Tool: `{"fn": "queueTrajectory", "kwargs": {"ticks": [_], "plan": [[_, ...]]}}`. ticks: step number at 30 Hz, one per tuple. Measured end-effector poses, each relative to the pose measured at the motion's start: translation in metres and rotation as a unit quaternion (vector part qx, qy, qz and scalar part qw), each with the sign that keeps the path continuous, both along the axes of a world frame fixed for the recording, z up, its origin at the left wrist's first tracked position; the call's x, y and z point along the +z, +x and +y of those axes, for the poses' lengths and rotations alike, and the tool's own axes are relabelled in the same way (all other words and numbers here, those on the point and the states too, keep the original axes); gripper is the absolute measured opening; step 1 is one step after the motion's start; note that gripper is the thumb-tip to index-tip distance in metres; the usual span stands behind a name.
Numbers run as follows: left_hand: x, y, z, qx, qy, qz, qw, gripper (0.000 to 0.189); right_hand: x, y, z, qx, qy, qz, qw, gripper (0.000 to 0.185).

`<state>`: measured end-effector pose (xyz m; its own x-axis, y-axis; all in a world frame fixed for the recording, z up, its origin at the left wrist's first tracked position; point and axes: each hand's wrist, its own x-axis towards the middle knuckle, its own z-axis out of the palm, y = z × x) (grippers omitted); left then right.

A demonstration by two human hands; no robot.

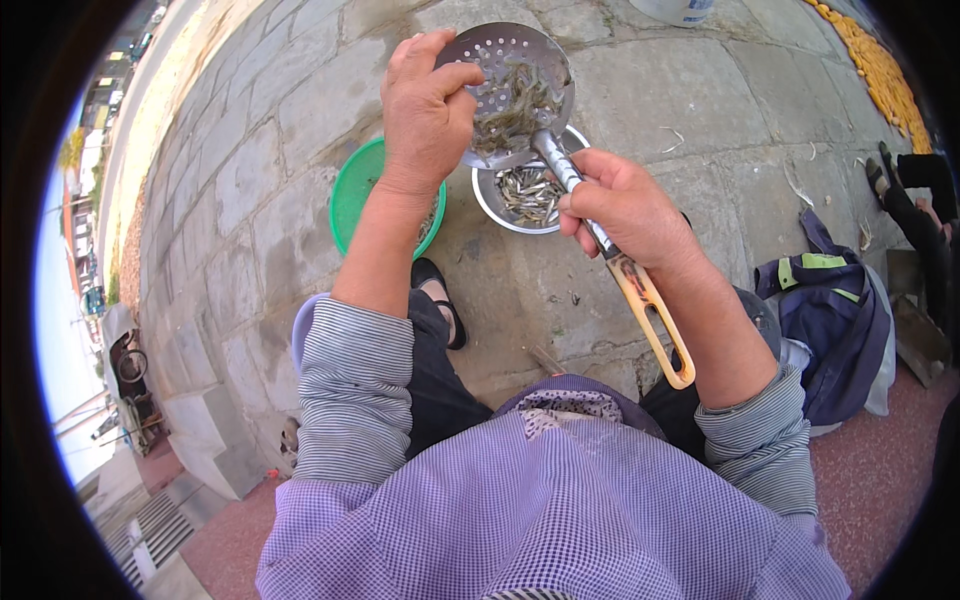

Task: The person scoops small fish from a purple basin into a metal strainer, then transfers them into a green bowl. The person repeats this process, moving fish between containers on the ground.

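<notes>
My right hand (626,206) grips the handle of a metal skimmer ladle (555,56), whose perforated bowl is raised over the ground. Small greenish-grey shrimp or similar catch (517,109) lies in the bowl. Over the bowl's left edge is my left hand (435,101), with bent fingers; whether they pinch anything cannot be seen. Partly below the skimmer, a metal bowl (487,206) holds small silvery fish (529,196). A green plastic basin (345,187) stands left of it, half hidden by my left forearm, with small contents showing at its right side.
Stone paving (315,180) surrounds the bowls. A white bucket (671,11) stands at the top, and yellow-orange produce or cobs (874,71) are spread at upper right. A dark jacket (825,322) lies at right, near another person's legs (915,202). My shoe (450,322) is close to the green basin.
</notes>
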<state>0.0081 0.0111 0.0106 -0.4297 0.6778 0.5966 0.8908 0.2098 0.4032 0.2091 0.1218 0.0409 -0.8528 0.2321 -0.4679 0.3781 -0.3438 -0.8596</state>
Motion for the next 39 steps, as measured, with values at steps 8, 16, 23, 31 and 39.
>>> {"fn": "queueTrajectory", "kwargs": {"ticks": [8, 16, 23, 31, 39], "plan": [[-0.008, 0.007, 0.000, 0.053, -0.079, 0.085, 0.992, 0.022, 0.001, 0.000, -0.002, -0.002, 0.009, 0.002, 1.000, 0.012], [-0.001, -0.001, 0.000, 0.082, 0.002, 0.005, 0.997, 0.028, 0.001, 0.000, -0.001, 0.005, 0.023, -0.006, 1.000, 0.012], [0.000, -0.010, -0.005, 0.113, -0.023, -0.190, 0.975, 0.042, 0.001, 0.000, -0.004, 0.017, 0.008, -0.007, 1.000, 0.020], [-0.001, -0.014, -0.008, 0.121, -0.038, -0.278, 0.952, 0.037, 0.000, 0.000, -0.005, 0.033, 0.003, -0.014, 0.999, 0.020], [0.002, -0.017, -0.010, 0.108, -0.017, -0.337, 0.935, 0.026, 0.002, 0.001, -0.006, 0.036, -0.009, -0.014, 0.999, 0.020]]}}
